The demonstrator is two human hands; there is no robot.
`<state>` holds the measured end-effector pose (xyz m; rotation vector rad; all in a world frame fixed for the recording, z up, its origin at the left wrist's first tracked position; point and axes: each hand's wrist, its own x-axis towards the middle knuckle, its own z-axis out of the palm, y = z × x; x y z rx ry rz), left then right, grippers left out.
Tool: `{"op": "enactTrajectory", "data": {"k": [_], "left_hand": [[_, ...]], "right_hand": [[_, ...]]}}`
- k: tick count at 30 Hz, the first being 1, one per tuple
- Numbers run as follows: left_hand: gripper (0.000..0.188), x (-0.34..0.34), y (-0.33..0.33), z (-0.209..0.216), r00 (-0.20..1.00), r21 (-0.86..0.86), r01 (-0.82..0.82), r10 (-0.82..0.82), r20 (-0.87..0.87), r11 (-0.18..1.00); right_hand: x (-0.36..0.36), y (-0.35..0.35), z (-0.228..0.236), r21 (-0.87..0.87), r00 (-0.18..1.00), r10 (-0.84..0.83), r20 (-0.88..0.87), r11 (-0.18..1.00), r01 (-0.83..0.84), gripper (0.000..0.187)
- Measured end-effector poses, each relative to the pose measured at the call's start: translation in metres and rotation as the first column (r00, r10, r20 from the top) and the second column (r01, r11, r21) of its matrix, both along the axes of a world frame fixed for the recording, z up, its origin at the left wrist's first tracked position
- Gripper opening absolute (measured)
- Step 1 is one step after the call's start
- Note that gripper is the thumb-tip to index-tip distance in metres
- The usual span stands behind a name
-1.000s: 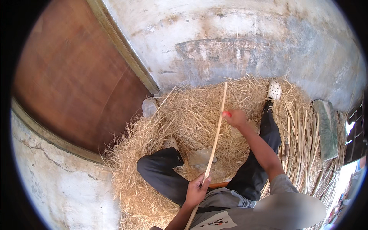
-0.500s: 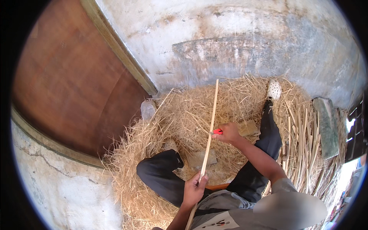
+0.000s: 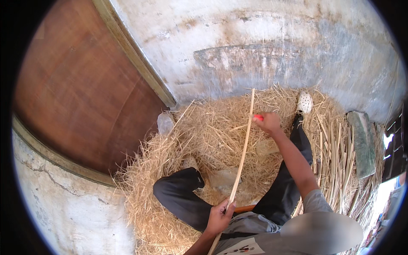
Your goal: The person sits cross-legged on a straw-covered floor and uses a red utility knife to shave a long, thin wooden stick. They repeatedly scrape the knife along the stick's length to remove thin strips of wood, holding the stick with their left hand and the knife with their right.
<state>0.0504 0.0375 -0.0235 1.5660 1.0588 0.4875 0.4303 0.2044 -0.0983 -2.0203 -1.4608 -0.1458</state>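
Observation:
A long, pale strip of split bamboo or wood (image 3: 243,157) slants up from my lap, its far end near the wall. My left hand (image 3: 220,216) is closed around its lower part, and the near end runs on past my wrist. Farther up, my right hand (image 3: 269,123) grips a small red-handled tool (image 3: 258,117), held against the right side of the strip. The tool's working end is too small to make out. A thin pale shaving (image 3: 239,127) shows just left of the strip at that height.
Straw-like shavings (image 3: 208,127) cover the ground around my legs. Several pale strips (image 3: 333,148) lie at the right beside a greenish slab (image 3: 362,144). A clear plastic bag (image 3: 165,123) sits by the brown door (image 3: 85,85). Flat blocks (image 3: 224,177) lie between my feet; a wall (image 3: 263,55) stands ahead.
My right hand has moved away from me along the strip with the red-handled tool. The strip's far end has shifted to the right, and my left hand has shifted slightly right, still holding it.

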Motion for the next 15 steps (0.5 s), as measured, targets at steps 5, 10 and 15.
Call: {"op": "enactTrajectory", "data": {"k": [5, 10, 15], "left_hand": [[0.03, 0.004, -0.012, 0.009, 0.997, -0.09, -0.001, 0.009, 0.081, 0.996], [0.028, 0.005, -0.021, -0.008, 0.992, -0.108, 0.128, -0.125, 0.036, 0.986], [0.029, 0.007, 0.003, -0.013, 0.999, -0.197, -0.041, 0.036, -0.031, 0.98]], "right_hand": [[0.063, 0.025, 0.049, -0.251, 0.974, -0.218, -0.054, 0.948, 0.198, 0.083], [0.128, 0.024, 0.041, -0.325, 0.775, -0.543, -0.323, 0.833, 0.448, 0.094], [0.086, -0.013, -0.001, -0.41, 0.894, -0.378, -0.241, 0.874, 0.259, 0.09]]}}
